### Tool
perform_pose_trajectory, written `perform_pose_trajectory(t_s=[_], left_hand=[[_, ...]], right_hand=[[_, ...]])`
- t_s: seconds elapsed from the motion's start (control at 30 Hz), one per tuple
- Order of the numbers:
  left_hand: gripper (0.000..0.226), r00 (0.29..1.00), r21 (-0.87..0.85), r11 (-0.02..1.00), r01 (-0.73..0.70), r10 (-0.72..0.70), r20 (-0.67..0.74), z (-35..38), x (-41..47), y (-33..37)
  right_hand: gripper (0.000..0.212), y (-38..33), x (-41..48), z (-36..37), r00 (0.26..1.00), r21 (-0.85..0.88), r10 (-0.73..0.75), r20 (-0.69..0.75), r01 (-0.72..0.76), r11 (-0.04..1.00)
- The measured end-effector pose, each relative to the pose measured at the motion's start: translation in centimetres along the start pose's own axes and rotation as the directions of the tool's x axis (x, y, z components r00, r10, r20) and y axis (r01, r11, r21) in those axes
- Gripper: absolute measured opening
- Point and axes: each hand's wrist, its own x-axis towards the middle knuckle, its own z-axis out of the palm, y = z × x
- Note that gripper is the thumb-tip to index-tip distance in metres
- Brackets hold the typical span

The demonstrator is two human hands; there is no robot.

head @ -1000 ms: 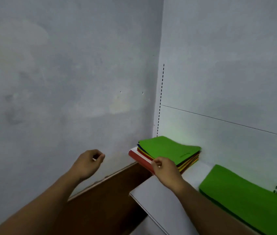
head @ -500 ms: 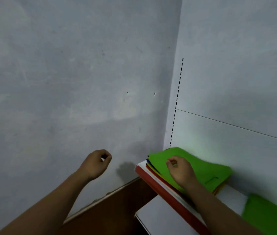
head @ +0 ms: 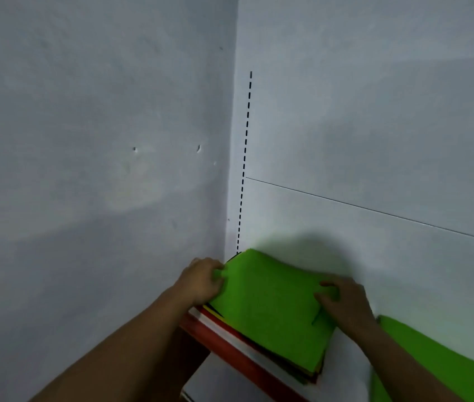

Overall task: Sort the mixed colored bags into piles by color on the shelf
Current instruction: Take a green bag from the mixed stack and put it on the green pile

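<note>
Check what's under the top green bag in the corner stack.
Under the top green bag, only bag edges show: a yellow edge near the left hand, dark and red edges at the near corner. The rest is covered; count unknown.

A gray wall (head: 70, 111) is on the left. It has two small dents (head: 135, 149) side by side, and a pale patch (head: 134, 195) just below them. A white panel (head: 374, 97) stands on the right and meets the wall in a corner. A row of little black slots (head: 246, 134) runs up and down the panel, close to the corner. A thin dark line (head: 374, 211) goes across the panel from the slots, sloping down to the right.
</note>
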Motion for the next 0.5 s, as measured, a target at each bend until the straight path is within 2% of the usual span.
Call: perform_pose_trajectory(t_s=[0.1, 0.17, 0.23, 0.4, 0.5], left_hand=[[0.047, 0.994, 0.109, 0.993, -0.052, 0.041, 0.104, 1.7, 1.9, -0.3], [0.043, 0.982, 0.232, 0.961, -0.151, 0.118, 0.149, 2.3, 2.9, -1.0], [0.042, 0.974, 0.279, 0.937, -0.212, 0.178, 0.142, 2.8, 3.6, -1.7], [0.045, 0.953, 0.190, 0.938, -0.290, 0.266, 0.144, 3.3, 3.7, -1.5], [0.049, 0.929, 0.093, 0.929, -0.358, 0.345, 0.133, 3.2, 3.8, -0.9]], right_hand=[[0.045, 0.4, -1.5, 0.0, 0.997, -0.043, 0.074, -0.038, -0.076, 0.996], [0.058, -0.3, -2.2, 0.1, 0.984, -0.018, 0.165, -0.061, -0.166, 0.986], [0.067, -1.0, -2.6, 0.3, 0.965, 0.055, 0.249, -0.084, -0.245, 0.968], [0.082, -2.7, -3.5, 0.1, 0.865, 0.339, 0.483, -0.137, -0.417, 0.843], [0.083, -2.7, -4.6, -0.1, 0.780, 0.398, 0.614, -0.122, -0.528, 0.750]])
